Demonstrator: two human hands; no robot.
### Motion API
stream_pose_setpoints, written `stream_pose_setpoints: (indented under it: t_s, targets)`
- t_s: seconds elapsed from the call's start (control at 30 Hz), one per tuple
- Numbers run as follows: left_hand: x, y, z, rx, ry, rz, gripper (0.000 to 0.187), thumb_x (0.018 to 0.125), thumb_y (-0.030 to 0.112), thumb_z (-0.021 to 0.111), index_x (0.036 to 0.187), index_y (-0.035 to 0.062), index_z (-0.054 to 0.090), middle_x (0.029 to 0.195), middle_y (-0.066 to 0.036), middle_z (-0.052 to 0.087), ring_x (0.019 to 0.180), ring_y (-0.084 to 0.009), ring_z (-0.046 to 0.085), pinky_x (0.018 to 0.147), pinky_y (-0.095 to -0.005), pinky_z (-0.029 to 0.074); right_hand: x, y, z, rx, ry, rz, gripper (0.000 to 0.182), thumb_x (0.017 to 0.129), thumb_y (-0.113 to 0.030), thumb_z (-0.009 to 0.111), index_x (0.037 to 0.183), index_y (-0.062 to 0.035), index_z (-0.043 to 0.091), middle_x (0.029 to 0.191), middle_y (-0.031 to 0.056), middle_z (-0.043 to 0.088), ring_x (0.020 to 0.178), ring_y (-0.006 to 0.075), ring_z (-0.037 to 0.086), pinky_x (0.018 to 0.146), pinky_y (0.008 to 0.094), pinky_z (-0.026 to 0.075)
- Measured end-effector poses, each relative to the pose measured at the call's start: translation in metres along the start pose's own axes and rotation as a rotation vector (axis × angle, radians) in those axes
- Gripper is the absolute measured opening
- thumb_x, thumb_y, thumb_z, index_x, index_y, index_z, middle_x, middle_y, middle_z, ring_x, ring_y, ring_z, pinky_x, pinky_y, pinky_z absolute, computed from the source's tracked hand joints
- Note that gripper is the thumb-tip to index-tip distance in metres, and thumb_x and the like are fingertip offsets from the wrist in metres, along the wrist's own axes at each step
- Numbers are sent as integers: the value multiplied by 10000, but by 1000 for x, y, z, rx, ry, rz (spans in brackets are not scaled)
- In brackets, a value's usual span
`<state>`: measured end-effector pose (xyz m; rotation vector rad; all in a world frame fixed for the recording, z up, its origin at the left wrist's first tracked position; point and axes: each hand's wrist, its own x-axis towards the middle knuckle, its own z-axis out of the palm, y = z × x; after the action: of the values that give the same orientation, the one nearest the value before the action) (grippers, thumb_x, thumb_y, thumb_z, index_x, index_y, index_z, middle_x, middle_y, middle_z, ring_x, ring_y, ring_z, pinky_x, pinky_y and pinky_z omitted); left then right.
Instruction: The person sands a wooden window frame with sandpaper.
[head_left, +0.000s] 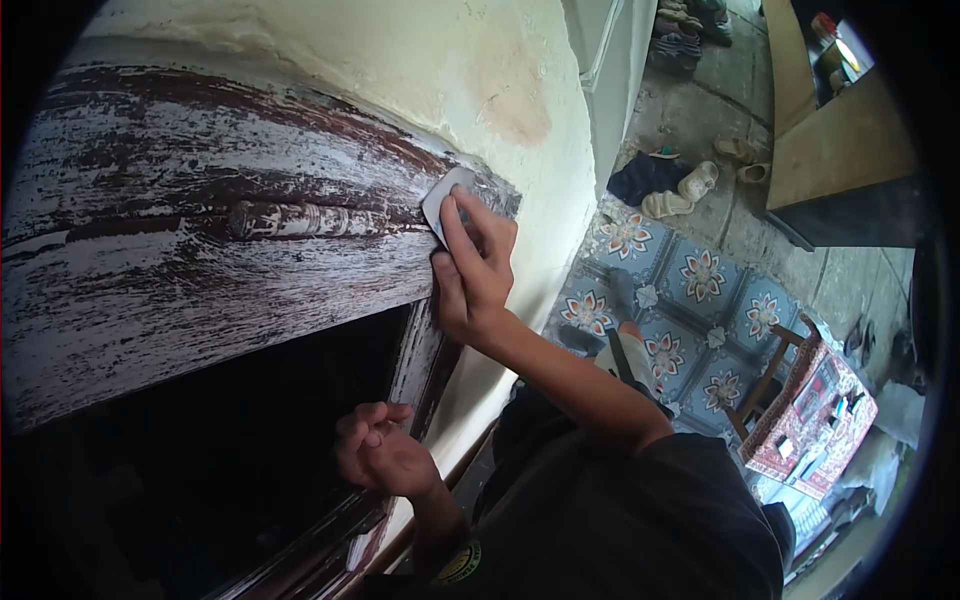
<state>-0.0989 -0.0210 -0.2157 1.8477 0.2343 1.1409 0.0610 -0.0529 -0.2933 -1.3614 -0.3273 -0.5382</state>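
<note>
My right hand presses a small grey sheet, apparently a piece of sandpaper, against the right end of a wooden door or window frame. Its fingers and thumb are closed on the sheet. The wood is dark brown under worn, streaky white paint, and a turned, rounded moulding runs along it. Lower down, my left hand hangs in front of the dark opening with its fingers loosely curled. Nothing shows in it, and it touches neither the frame nor the sheet.
A cream wall with uneven plaster borders the frame. Blue patterned floor tiles lie below on the right. A small cloth-covered table bears several small items. Shoes, dark cloth and a wooden cabinet stand farther off.
</note>
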Motion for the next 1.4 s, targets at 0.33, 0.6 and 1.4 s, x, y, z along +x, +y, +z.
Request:
stream_pose_setpoints:
  t_s: [0.33,0.6,1.4]
  targets:
    - [7,5,21,-6,-2,42,282,913,73,438,1169,3,532,951,-213,596,756,-269,602,577,-346,557,65,5,-10,72,-97,-427,389,771,59,647,1157,20,680,1195,172,641,922,276,600,794,343,475]
    - [7,13,32,-26,-11,45,291,939,101,443,1195,20,556,1042,-175,637,733,-233,607,664,-317,514,63,29,-19,32,-164,-510,442,719,3,622,1150,-57,702,1251,72,650,873,209,579,763,322,472]
    - [9,18,50,61,74,45,299,932,79,434,1207,26,540,1025,-204,631,731,-252,616,643,-338,541,60,10,-11,-84,-116,-374,363,698,-108,685,1058,-120,728,1236,6,680,833,158,496,739,317,326]
